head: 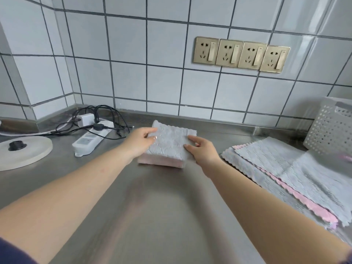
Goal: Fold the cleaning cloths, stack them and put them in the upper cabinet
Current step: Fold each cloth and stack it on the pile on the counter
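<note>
A stack of folded cleaning cloths [170, 143], grey on top and pink underneath, sits on the steel counter [152, 206] near the tiled wall. My left hand [140, 141] grips the stack's left side, thumb on top. My right hand [202, 149] holds the right side, thumb and fingers curled over the top edge. A pile of unfolded grey and pink cloths [282, 174] lies spread flat to the right. The upper cabinet is out of view.
A white power strip [91, 139] with a charger and tangled black cables [106, 119] lies at the back left. A round white lid with a black knob [21, 151] sits far left. A white perforated basket [331, 128] stands at the right. Wall sockets [241, 54] above.
</note>
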Tool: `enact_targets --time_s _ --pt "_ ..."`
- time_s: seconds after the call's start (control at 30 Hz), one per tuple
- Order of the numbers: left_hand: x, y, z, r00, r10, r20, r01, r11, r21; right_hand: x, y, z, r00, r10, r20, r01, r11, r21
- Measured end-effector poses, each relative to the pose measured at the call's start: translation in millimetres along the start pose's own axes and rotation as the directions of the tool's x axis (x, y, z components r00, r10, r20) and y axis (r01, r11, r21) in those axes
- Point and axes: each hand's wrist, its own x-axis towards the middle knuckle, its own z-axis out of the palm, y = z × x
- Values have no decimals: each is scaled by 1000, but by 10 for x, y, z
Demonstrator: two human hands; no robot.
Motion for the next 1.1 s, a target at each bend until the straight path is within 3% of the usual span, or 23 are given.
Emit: enact_targets --time_s 0.23,0.47,0.57,0.63,0.73,0.87,1.1 --pt "308 -357 60 994 -108 -13 109 983 148 366 112 225 998 26 53 -13 973 -229" --pt "376 -501 151 994 -112 -9 110 952 284 500 212 243 997 26 70 2 926 -377" --pt "441 -480 124 999 -44 -22 49 871 490 559 154 210 999 -34 9 34 885 -464" --pt "509 -426 144 1000 17 -12 -8 852 523 611 59 256 992 -123 -12 98 845 -526" --pt "576 -271 279 997 41 64 -72 799 597 660 -90 444 987 -140 83 158 704 -692" --pt "645 -268 465 992 -79 100 -16 699 715 676 -13 741 962 -62 265 258 519 -815" --pt "625 -475 436 963 -223 154 57 720 692 667 157 683 976 67 209 147 508 -849"
